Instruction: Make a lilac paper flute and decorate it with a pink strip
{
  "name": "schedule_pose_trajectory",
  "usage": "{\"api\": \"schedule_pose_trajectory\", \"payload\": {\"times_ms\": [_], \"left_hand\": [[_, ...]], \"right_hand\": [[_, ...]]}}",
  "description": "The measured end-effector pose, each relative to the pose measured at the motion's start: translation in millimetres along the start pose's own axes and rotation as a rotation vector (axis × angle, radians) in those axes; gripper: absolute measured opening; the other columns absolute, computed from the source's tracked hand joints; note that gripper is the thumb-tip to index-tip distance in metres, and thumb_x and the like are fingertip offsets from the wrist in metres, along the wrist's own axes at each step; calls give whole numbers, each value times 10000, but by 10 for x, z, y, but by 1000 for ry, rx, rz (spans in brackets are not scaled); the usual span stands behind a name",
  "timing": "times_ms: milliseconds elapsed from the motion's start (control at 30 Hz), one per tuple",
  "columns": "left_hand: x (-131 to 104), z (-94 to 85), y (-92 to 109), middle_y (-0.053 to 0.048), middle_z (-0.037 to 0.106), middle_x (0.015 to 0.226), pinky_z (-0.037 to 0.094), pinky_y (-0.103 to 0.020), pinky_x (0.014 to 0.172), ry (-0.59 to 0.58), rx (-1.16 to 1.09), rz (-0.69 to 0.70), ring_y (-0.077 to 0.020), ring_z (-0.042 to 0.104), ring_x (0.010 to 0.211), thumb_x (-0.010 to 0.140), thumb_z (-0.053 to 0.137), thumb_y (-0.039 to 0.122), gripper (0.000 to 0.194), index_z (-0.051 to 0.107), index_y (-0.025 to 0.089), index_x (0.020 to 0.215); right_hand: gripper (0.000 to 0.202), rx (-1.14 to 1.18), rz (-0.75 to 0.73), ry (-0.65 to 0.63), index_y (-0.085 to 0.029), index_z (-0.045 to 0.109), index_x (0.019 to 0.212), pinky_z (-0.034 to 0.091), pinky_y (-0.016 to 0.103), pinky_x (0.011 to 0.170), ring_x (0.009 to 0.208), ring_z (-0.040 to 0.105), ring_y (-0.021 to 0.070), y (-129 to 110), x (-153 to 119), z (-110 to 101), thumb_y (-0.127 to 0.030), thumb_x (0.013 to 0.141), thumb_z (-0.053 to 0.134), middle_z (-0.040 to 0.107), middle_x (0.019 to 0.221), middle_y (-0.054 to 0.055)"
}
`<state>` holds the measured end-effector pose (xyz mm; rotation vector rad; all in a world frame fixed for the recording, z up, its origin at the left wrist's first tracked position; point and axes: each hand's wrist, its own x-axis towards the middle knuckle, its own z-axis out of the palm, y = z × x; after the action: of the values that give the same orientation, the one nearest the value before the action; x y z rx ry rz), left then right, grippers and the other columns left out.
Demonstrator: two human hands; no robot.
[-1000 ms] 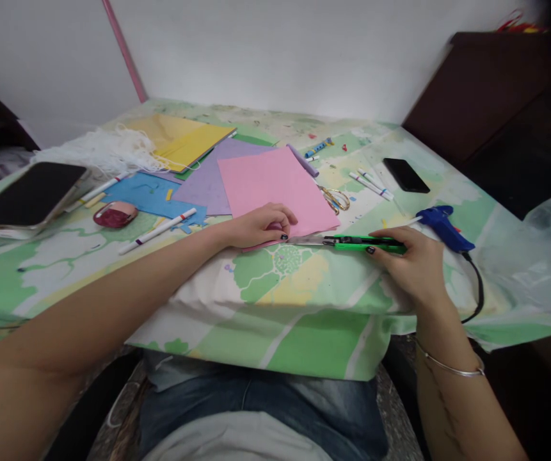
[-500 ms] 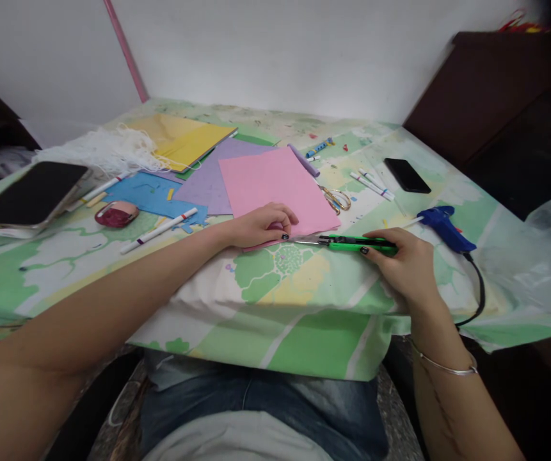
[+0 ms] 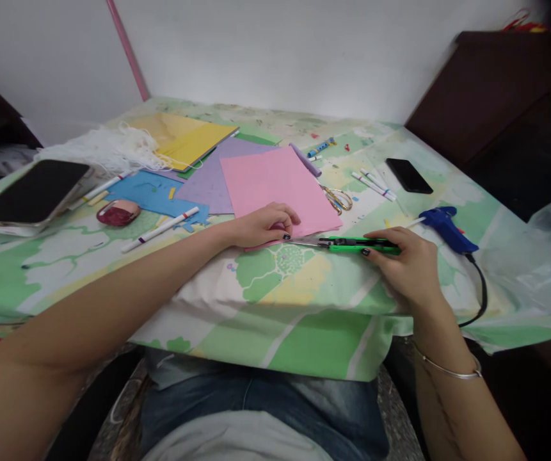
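A pink craft sheet (image 3: 265,182) lies at the middle of the table, partly over a purple sheet (image 3: 203,186). My left hand (image 3: 269,225) rests on its near edge, fingers curled and thumb pressed at the border, gripping it there. From the right, my right hand (image 3: 407,259) holds a green utility knife (image 3: 340,244) by the handle, thumb on the near side. The knife's extended blade points left along the sheet's near edge. Its tip is beside my left thumb; whether it lies between paper layers I cannot tell.
Gold-handled scissors (image 3: 337,199) lie just right of the pink sheet. A blue glue gun (image 3: 448,230) with a black cord is at the right, near a black phone (image 3: 408,175). At left are another phone (image 3: 32,193), white string (image 3: 107,148), blue scraps (image 3: 148,195) and a marker (image 3: 160,229).
Almost nothing differs. The whole view has shifted slightly; both hands, the utility knife and the pink sheet keep their places relative to each other.
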<state>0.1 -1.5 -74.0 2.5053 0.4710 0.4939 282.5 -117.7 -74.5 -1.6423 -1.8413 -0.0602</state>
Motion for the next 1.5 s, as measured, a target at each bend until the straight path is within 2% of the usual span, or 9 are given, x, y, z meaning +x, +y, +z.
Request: {"api": "schedule_pose_trajectory", "payload": {"times_ms": [867, 1067, 1500], "left_hand": [[-11, -6, 6, -95, 575, 1155, 395, -361, 930, 4, -11, -5, -182, 498, 1090, 818, 490, 124, 87, 560, 166, 792], [-38, -49, -8, -94, 571, 1175, 432, -333, 886, 7, -78, -4, -185, 533, 1065, 773, 553, 148, 17, 563, 162, 770], [-39, -25, -4, -77, 579, 1162, 432, -283, 859, 15, -54, -26, -166, 545, 1043, 712, 537, 93, 74, 572, 155, 730]], "right_hand": [[226, -18, -4, -3, -194, 711, 875, 466, 398, 722, 777, 617, 254, -34, -1, -25, -321, 720, 605, 669, 826, 77], [221, -13, -9, -1, -194, 711, 872, 469, 401, 736, 797, 621, 259, -11, -4, -19, -319, 718, 613, 671, 833, 79], [210, -14, -12, 1, -185, 712, 865, 462, 387, 730, 792, 617, 248, -12, -5, -4, -299, 713, 621, 673, 829, 73]]}}
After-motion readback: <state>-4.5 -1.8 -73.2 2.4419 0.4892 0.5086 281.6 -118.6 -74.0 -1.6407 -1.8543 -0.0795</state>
